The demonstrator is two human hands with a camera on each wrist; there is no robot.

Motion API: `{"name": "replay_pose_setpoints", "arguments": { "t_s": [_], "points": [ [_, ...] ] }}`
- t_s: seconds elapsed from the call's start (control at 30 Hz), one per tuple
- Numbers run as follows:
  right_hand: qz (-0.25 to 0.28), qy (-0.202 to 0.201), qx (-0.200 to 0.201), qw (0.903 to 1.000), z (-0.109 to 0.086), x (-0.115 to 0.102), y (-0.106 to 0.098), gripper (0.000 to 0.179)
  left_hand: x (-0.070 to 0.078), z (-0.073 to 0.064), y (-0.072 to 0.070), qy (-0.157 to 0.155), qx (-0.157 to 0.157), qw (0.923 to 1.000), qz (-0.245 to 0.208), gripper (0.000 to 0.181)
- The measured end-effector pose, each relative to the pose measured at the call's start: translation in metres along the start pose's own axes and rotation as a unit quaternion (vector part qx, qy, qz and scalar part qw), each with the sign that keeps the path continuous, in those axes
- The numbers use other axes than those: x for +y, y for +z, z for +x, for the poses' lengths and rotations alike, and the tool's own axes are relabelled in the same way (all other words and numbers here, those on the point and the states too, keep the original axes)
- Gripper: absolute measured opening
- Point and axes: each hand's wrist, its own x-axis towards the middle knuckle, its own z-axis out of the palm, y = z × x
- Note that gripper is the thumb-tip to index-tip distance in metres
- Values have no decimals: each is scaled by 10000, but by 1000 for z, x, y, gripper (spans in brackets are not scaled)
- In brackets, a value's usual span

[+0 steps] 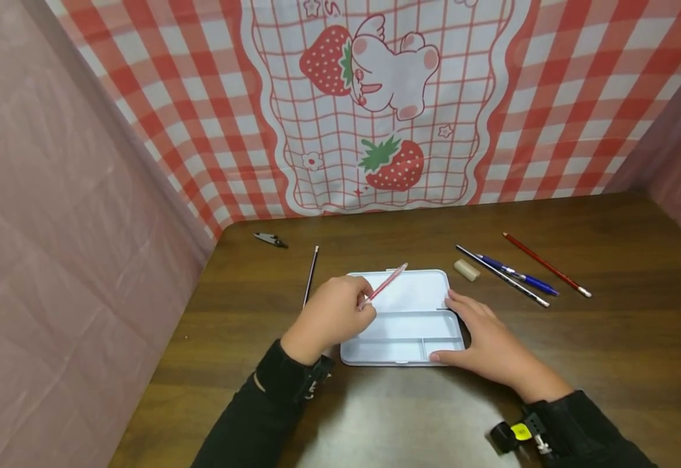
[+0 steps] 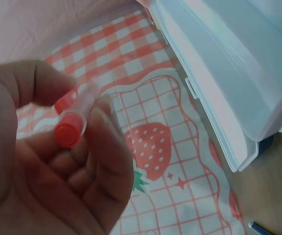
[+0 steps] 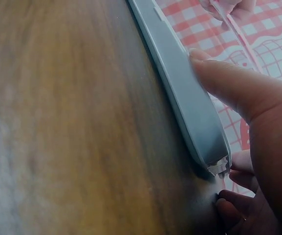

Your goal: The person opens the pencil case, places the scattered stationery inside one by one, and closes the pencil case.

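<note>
My left hand (image 1: 336, 312) pinches a clear-barrelled red pen (image 1: 388, 282) between thumb and fingers, slanted above the case. In the left wrist view the pen's red end (image 2: 68, 133) faces the camera. Below it lies a white pencil case (image 1: 398, 325), unfolded flat with its lid (image 1: 413, 289) toward the back. The lower half has a long compartment and two smaller ones, and nothing lies in them. At the right side of the case, my right hand (image 1: 487, 338) holds its edge, thumb (image 3: 228, 83) over the front rim and fingers round the side near the hinge.
A dark pencil (image 1: 311, 276) and a grey compass (image 1: 270, 240) lie left of the case. To the right are an eraser (image 1: 466, 270), a dark striped pencil (image 1: 501, 275), a blue pen (image 1: 518, 275) and a red pencil (image 1: 545, 263). A checked cloth (image 1: 551, 130) hangs behind the table.
</note>
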Motion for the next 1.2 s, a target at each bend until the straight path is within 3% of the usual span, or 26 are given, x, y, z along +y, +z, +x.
{"name": "replay_pose_setpoints", "arguments": {
  "t_s": [0.17, 0.27, 0.77, 1.2],
  "points": [
    [40, -25, 54, 10000, -1, 1, 1, 109, 1, 1, 4, 584, -431, 9961, 506, 19],
    [38, -23, 70, 10000, -1, 1, 1, 109, 1, 1, 7, 700, -541, 9938, 671, 20],
    [38, 45, 24, 10000, -1, -1, 1, 110, 4, 1, 19, 558, -1033, 9839, 1345, 20],
    [29, -19, 64, 10000, -2, 0, 1, 108, 7, -1, 30, 438, -1339, 9767, 1620, 17]
  ]
}}
